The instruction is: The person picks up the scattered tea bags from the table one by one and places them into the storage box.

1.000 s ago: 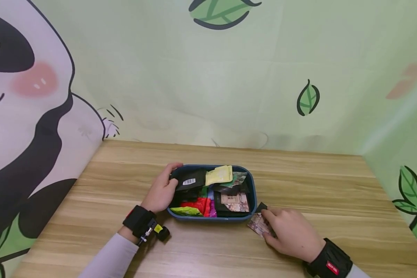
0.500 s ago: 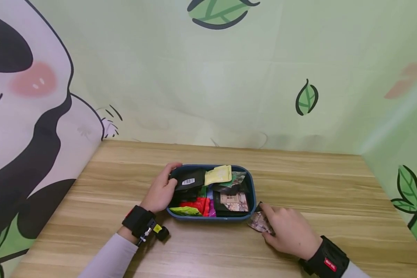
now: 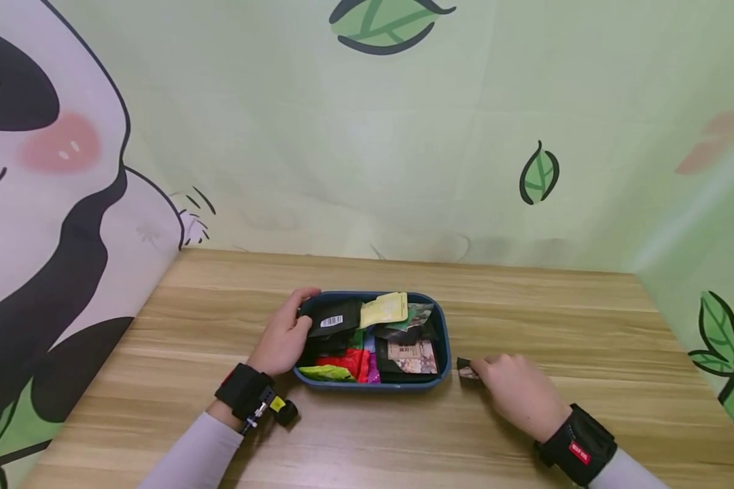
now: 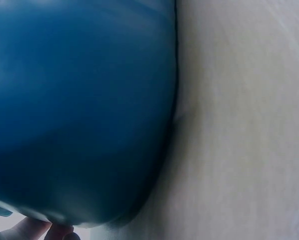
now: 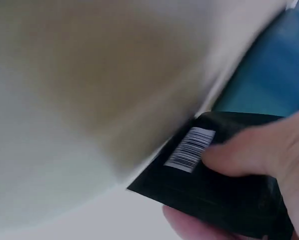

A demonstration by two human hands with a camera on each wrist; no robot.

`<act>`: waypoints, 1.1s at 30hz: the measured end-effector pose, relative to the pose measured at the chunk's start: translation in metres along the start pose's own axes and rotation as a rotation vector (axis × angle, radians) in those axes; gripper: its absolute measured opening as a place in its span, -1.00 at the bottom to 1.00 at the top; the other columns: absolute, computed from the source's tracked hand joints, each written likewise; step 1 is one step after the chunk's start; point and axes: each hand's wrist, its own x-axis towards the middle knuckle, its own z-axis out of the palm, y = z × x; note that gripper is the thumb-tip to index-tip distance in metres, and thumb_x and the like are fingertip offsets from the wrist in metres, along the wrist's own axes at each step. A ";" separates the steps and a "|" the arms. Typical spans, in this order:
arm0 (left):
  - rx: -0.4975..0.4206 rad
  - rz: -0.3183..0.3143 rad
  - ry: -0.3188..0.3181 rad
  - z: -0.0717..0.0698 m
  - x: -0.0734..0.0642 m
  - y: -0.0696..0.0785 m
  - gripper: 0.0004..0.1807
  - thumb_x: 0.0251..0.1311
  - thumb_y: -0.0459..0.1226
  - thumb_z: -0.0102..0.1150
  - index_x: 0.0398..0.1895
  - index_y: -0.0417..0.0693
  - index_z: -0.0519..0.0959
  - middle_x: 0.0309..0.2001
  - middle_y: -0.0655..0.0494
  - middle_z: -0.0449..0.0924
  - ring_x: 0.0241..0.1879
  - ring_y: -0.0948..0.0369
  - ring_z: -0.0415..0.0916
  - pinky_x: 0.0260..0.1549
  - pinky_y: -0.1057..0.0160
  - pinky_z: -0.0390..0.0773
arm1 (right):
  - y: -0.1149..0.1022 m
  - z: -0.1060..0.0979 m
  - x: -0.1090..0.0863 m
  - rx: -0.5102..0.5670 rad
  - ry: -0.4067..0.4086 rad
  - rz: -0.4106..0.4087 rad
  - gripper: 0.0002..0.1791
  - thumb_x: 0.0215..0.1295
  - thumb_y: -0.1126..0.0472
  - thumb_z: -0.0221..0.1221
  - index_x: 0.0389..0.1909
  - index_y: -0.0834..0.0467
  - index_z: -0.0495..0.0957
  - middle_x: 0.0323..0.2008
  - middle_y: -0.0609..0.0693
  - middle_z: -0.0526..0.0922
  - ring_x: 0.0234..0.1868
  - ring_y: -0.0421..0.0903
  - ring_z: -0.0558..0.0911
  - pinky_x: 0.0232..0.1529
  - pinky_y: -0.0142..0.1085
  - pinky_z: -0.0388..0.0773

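Observation:
A blue plastic basket [image 3: 372, 388] full of small flat packets stands on the table. At its left end my left hand [image 3: 279, 341] grips the rim, thumb over the inner side. The left wrist view is mostly filled by the basket's blue wall [image 4: 84, 105], with some fingertips [image 4: 32, 227] at the bottom. To the right of the basket, my right hand [image 3: 522, 394] pinches a small black packet [image 3: 467, 369]. Up close in the right wrist view, the packet [image 5: 229, 195] shows a white barcode label, with my thumb pressed beside it and fingers behind.
Inside the basket lie a black packet [image 3: 332, 318] with a barcode, a yellow packet [image 3: 384, 310], a red one [image 3: 348, 360], a lime-green one [image 3: 325, 373] and a flower-printed one [image 3: 412, 355]. The wooden table [image 3: 563, 305] meets a printed backdrop [image 3: 342, 149] behind.
My right hand has lifted and tilted the packet off the tabletop, so less of its printed face shows in the head view. The left hand stays on the basket.

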 end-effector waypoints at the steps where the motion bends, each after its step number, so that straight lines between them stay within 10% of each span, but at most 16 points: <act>1: 0.000 0.001 0.000 0.000 0.000 0.000 -0.46 0.37 -0.23 -0.18 0.42 0.16 0.33 0.31 0.09 0.40 0.18 0.07 0.38 0.25 -0.06 0.30 | 0.003 -0.003 0.001 -0.003 0.030 0.003 -0.94 0.17 0.33 0.24 -0.36 0.11 0.61 -0.55 -0.06 0.61 -0.57 -0.18 0.54 -0.59 -0.25 0.46; 9: -0.007 0.003 0.006 0.001 0.001 -0.001 -0.47 0.37 -0.23 -0.18 0.42 0.16 0.33 0.31 0.09 0.40 0.18 0.07 0.38 0.24 -0.04 0.31 | 0.028 -0.036 0.025 0.022 0.345 0.002 -0.86 0.22 0.20 0.26 -0.27 0.19 0.62 -0.52 -0.01 0.61 -0.57 -0.16 0.55 -0.60 -0.22 0.48; 15: -0.006 -0.003 0.007 0.001 0.002 -0.002 -0.46 0.39 -0.23 -0.20 0.43 0.12 0.32 0.33 0.09 0.40 0.20 0.07 0.37 0.26 -0.06 0.29 | 0.011 -0.056 0.061 0.027 0.457 -0.150 -0.79 0.16 0.31 0.30 -0.16 0.22 0.65 -0.37 0.04 0.70 -0.51 -0.11 0.62 -0.56 -0.22 0.54; 23: 0.000 0.000 0.001 0.002 0.002 0.001 -0.48 0.39 -0.22 -0.19 0.40 0.26 0.33 0.33 0.13 0.40 0.21 0.09 0.36 0.27 -0.05 0.27 | -0.043 -0.055 0.112 0.074 0.357 -0.341 -0.77 0.25 0.39 0.14 -0.11 0.16 0.65 -0.30 -0.05 0.71 -0.37 -0.19 0.67 -0.36 -0.30 0.60; 33: -0.007 0.012 -0.002 0.001 0.004 0.001 -0.47 0.38 -0.23 -0.20 0.41 0.22 0.32 0.31 0.11 0.41 0.21 0.10 0.36 0.26 -0.04 0.28 | -0.081 -0.058 0.147 0.107 0.137 -0.337 -0.40 0.07 0.09 0.39 0.18 0.14 0.56 0.02 0.02 0.68 -0.04 -0.06 0.67 -0.03 -0.19 0.58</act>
